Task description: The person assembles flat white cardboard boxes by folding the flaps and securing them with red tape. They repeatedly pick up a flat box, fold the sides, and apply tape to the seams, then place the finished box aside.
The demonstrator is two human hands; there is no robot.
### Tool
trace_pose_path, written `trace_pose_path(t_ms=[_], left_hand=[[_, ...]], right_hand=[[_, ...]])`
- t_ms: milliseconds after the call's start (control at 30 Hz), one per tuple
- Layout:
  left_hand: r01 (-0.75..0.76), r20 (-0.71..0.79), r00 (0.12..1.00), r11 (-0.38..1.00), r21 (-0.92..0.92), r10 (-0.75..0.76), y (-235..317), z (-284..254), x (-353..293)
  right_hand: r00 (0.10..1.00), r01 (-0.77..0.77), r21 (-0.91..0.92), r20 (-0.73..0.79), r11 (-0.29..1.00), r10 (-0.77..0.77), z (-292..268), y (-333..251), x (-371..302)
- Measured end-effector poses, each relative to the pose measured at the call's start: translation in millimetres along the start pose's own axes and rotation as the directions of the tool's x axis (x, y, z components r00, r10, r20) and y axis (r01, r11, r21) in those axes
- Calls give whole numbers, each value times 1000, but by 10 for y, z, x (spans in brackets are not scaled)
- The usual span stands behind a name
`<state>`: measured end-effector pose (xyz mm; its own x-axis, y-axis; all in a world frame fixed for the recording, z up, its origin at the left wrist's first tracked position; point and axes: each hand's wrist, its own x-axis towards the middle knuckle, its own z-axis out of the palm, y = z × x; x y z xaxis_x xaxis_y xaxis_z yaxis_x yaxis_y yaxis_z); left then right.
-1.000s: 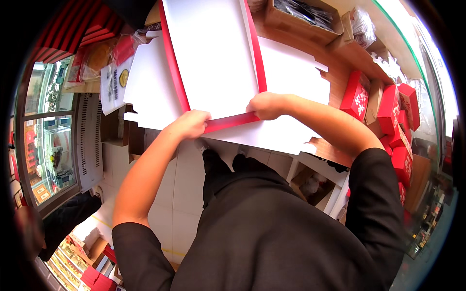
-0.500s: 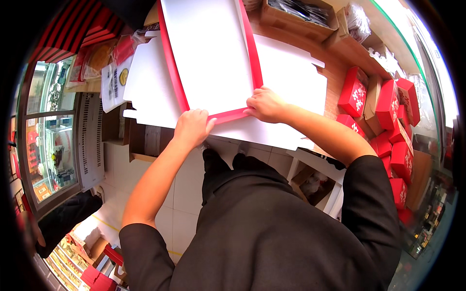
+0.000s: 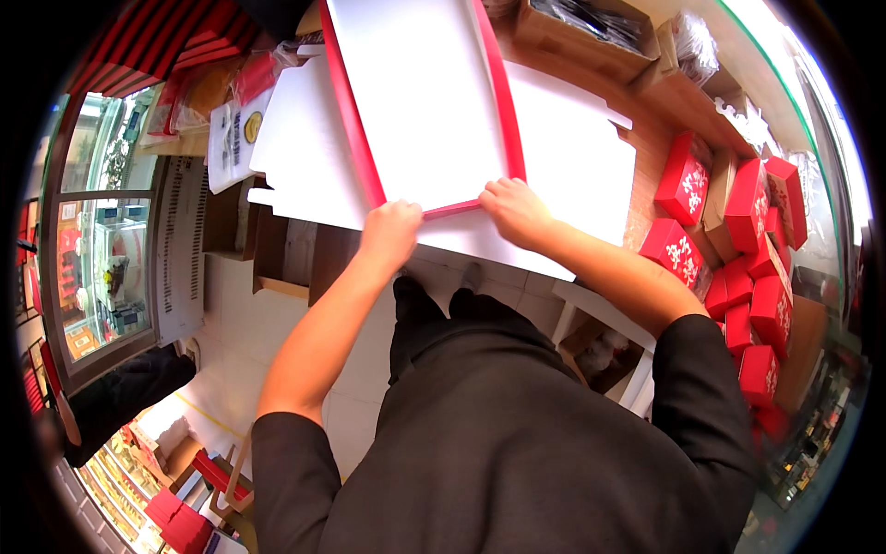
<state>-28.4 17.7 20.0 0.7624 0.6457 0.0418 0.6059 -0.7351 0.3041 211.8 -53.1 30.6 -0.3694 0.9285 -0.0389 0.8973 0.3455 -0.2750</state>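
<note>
A long cardboard box tray (image 3: pixel 420 102) with a white inside and red side walls lies on the table. Its far end runs out of the picture. Around the near left corner my left hand (image 3: pixel 392 233) is closed, with the fingers curled over the edge. My right hand (image 3: pixel 515 210) grips the near right corner the same way. Between them runs the red near wall (image 3: pixel 452 210), partly covered by my fingers. White flat die-cut card (image 3: pixel 577 152) with notched edges spreads under the tray and shows on both sides.
Red printed small boxes (image 3: pixel 685 178) pile up at the right, by a glass edge. Open cartons (image 3: pixel 586 42) holding wrapped items stand at the back right. Plastic packets (image 3: pixel 242 134) lie at the left. Below the table are shelves (image 3: pixel 281 268) and a tiled floor (image 3: pixel 245 319).
The scene has shifted slightly right in the view. My fingers have curled further over the near corners, and the red near wall between my hands shows as a thinner strip.
</note>
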Motion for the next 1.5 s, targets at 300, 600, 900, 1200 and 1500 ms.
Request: trace_pose_path(t_ms=[300,600,900,1200,1500], left_hand=[[-160,-86,979,956,244,186,308,21,14],[-169,-51,982,969,179,181,247,31,-13],[-480,214,871,860,171,443,-191,-281,30],[-446,-143,872,881,157,467,-214,-202,-77],[-361,85,932,893,269,351,69,1,-15]], right_hand=[[971,42,195,-237,980,6,339,-224,42],[964,60,151,-265,987,-18,364,-398,71],[968,26,237,-250,971,35,351,-394,137],[964,-28,274,-248,961,98,322,-434,145],[969,-5,250,-239,968,67,348,-396,150]])
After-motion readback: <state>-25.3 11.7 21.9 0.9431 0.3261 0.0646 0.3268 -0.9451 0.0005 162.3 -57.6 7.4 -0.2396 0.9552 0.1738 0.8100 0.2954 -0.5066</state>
